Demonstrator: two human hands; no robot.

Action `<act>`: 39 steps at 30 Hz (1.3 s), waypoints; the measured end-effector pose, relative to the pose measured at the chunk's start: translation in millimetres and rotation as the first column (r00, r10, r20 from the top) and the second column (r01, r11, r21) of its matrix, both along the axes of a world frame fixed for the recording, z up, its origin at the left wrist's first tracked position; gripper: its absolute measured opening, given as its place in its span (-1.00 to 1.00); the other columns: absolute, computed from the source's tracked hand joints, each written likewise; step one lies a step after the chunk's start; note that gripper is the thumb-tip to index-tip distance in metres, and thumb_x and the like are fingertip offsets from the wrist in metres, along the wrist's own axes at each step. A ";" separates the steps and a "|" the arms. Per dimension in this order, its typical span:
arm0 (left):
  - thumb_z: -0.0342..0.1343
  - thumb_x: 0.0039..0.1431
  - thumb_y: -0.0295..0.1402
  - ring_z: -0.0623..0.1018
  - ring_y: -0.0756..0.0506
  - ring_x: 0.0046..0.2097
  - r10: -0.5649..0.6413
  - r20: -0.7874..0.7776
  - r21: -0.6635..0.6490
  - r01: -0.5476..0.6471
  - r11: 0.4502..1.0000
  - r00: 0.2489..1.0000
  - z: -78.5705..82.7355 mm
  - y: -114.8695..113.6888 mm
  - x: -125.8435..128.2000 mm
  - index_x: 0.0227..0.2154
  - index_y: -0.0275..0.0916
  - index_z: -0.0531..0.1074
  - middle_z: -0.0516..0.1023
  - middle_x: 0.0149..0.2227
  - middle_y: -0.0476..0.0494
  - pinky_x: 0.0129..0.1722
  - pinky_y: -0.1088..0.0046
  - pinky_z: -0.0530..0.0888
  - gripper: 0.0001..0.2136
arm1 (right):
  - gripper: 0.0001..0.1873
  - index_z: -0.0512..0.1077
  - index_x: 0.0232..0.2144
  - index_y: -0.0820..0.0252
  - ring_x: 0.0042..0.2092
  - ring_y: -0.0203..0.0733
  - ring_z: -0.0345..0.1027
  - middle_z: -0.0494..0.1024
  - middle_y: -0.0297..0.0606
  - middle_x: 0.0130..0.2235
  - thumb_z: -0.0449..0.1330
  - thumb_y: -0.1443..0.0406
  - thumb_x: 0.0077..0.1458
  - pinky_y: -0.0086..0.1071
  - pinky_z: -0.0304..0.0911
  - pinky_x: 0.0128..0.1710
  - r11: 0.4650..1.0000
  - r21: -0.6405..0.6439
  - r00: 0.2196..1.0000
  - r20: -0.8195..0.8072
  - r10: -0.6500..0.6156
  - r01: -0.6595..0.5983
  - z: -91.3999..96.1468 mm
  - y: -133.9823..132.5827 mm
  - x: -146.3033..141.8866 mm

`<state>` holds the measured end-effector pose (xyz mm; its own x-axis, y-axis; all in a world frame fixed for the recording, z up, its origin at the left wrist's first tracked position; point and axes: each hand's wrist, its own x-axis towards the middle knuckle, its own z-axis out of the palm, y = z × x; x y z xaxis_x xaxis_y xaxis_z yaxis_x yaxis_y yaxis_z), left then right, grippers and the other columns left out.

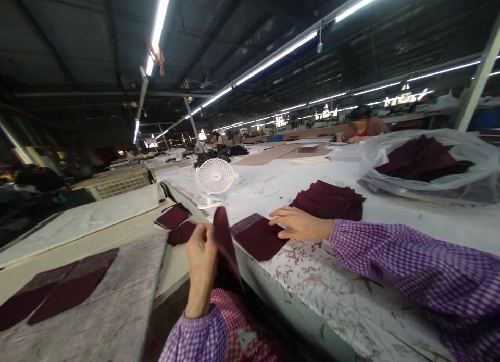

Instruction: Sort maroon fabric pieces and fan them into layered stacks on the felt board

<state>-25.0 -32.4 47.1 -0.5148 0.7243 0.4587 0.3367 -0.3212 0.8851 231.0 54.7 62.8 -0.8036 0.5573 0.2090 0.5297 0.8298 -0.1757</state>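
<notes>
My left hand is closed on a dark maroon fabric piece, holding it upright near the table's edge. My right hand lies flat with fingers stretched out on another maroon fabric piece that rests on the white worktable. Just beyond that hand sits a fanned stack of maroon pieces. Both my sleeves are purple checked.
A small white desk fan stands on the table ahead. At right lies a clear plastic bag full of maroon pieces. More maroon pieces lie on the grey board at left. Another person sits at the far end.
</notes>
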 end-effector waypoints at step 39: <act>-0.07 0.19 -0.13 0.51 -0.09 -0.27 -0.554 -0.384 -0.337 0.447 0.829 0.738 2.6 3.9 95.7 -0.33 -0.25 0.53 0.58 -0.33 -0.08 -0.27 0.45 0.38 -0.65 | -0.81 0.40 -0.46 0.30 -0.54 -0.36 0.21 0.44 -0.34 -0.52 0.21 0.24 -0.12 -0.51 -0.01 -0.59 0.517 -0.856 0.910 -0.197 -0.365 0.022 5.6 -55.7 44.2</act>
